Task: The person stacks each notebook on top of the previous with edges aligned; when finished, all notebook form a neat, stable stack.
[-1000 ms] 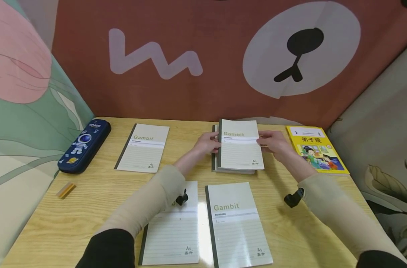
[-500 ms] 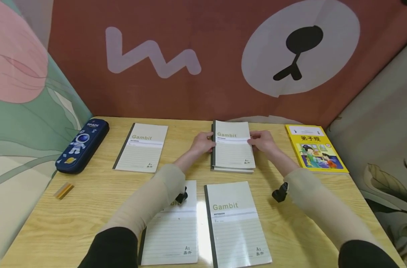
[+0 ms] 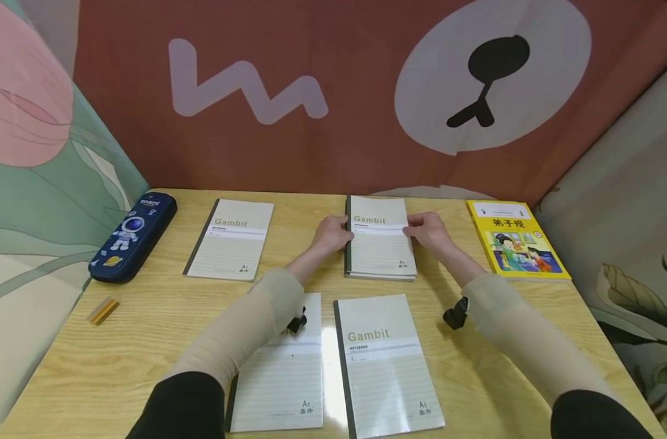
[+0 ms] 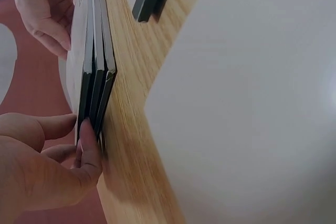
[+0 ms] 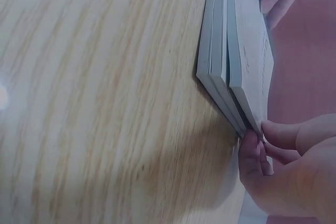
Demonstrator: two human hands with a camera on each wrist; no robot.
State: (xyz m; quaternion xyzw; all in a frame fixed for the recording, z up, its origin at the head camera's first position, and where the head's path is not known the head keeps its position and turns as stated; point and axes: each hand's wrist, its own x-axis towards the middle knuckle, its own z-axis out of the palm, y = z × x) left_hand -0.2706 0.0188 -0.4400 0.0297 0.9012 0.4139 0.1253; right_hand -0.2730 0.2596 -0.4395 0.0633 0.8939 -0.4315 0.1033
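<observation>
On the far middle of the wooden table [image 3: 92, 366], I see the left hand [image 3: 331, 235] pinching the dark spines [image 4: 96, 93] of a stack of 3 Gambit notebooks [image 3: 381, 253] and the right hand [image 3: 429, 231] pinching its opposite edge. Around it lie 3 other Gambit notebooks [image 3: 391, 372], an astronaut pencil case [image 3: 133, 238] and a yellow illustrated book [image 3: 517, 241].

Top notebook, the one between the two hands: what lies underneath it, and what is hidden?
Under the top notebook lie two more notebooks, stacked above the table. Their edges show; their covers' printing and the tabletop beneath cannot be seen.
</observation>
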